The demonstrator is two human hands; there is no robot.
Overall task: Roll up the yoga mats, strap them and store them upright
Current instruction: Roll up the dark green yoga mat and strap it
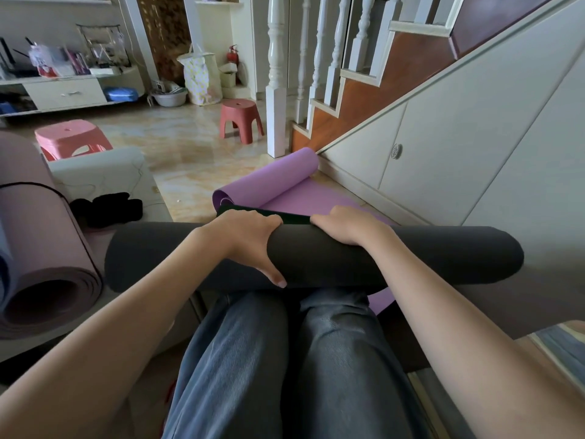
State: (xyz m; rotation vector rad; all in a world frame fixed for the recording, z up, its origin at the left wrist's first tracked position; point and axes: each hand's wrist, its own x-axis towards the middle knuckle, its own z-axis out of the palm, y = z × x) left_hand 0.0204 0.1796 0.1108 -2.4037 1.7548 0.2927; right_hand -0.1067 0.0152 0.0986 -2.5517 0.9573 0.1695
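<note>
A rolled black yoga mat lies crosswise on my knees. My left hand grips it near the middle, fingers over the far side and thumb on the near side. My right hand curls over its top a little to the right. A dark strap runs behind the roll between both hands; whether either hand pinches it is hidden. A purple mat lies half unrolled on the floor beyond. A rolled mauve mat lies at the left.
A white staircase wall with cupboard doors rises at the right. Two low plastic stools stand on the tiled floor. Black straps lie on a white seat at the left. Shelves and bags fill the back.
</note>
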